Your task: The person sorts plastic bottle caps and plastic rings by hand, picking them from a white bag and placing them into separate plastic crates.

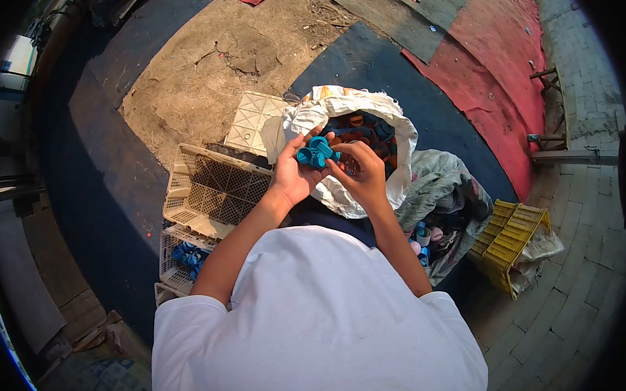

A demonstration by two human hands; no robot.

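Several teal plastic caps [316, 153], round and ring-like, lie together in my left hand [294, 176], whose palm is turned up with the fingers curled around them. My right hand [361, 172] meets them from the other side, its thumb and fingertips pinching a teal piece at the right edge of the bunch. Both hands are above the left part of a white woven sack [401, 123] with its mouth rolled open. Inside the sack is a heap of dark blue and orange-brown plastic pieces [370, 130], partly hidden by my right hand.
Left of my arms stand a cream plastic crate [217, 183] and a lower crate holding blue pieces [189, 257]. Another cream crate [252, 121] lies beyond. To the right are a grey-green sack [436, 178] with mixed plastic parts and a yellow crate [510, 238]. Dark mats [362, 58] cover the ground.
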